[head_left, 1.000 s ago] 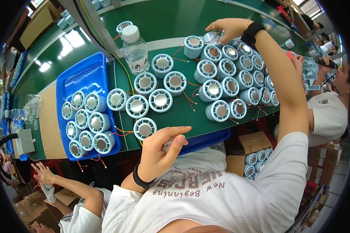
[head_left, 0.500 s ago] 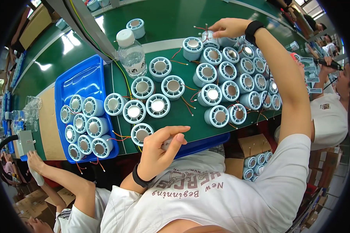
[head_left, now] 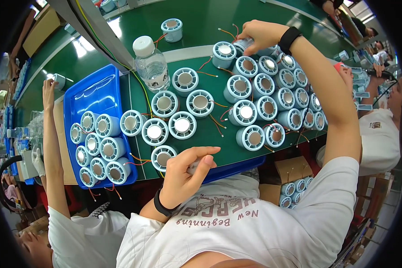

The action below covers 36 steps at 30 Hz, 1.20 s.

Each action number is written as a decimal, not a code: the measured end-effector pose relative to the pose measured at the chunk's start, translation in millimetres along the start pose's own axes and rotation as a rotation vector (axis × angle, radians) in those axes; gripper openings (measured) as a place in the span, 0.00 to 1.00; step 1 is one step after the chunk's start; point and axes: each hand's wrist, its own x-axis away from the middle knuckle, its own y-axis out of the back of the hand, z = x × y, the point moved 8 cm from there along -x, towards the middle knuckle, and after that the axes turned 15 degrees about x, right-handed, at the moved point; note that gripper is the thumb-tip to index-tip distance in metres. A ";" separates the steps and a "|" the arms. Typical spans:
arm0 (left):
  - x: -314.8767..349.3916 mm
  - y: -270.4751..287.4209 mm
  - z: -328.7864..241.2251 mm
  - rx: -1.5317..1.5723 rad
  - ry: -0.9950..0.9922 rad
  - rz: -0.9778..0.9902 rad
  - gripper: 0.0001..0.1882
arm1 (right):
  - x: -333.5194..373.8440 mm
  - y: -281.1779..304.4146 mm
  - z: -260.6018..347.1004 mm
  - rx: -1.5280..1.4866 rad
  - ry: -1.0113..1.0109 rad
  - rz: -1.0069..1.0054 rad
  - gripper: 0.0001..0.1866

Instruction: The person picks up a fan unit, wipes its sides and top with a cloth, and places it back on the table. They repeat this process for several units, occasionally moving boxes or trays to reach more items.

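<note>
My right hand grips a light-blue cylindrical part at the far end of a cluster of similar parts. The fingers cover much of it. These parts have spoked rims, round metallic centres and thin coloured wires; one upright part stands just left of my grip. Near the table's front edge, my left hand is partly curled, with its index finger and thumb apart. Something small and pale shows in its palm, too covered to name. Another blue part stands beside that hand.
A blue tray at left holds several blue parts. A clear capped bottle stands behind the middle group. One part sits farther back on the green surface. At left, a co-worker's hand touches a blue part; a metal post rises nearby.
My right hand has lowered slightly and its part is now tilted and more covered. The co-worker's arm at left has reached forward. The lone part at the back has shifted right.
</note>
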 end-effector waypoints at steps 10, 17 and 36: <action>-0.9 -0.7 1.2 0.005 -0.037 0.034 0.11 | -2.8 1.2 -9.3 -0.176 -0.049 -0.023 0.28; -1.3 -1.3 2.1 0.025 0.010 0.023 0.11 | -17.3 -18.2 -32.9 -0.396 -0.081 0.045 0.28; -0.5 -7.3 -2.3 -0.022 -0.063 0.064 0.12 | -95.5 36.6 7.5 0.050 0.026 -0.248 0.42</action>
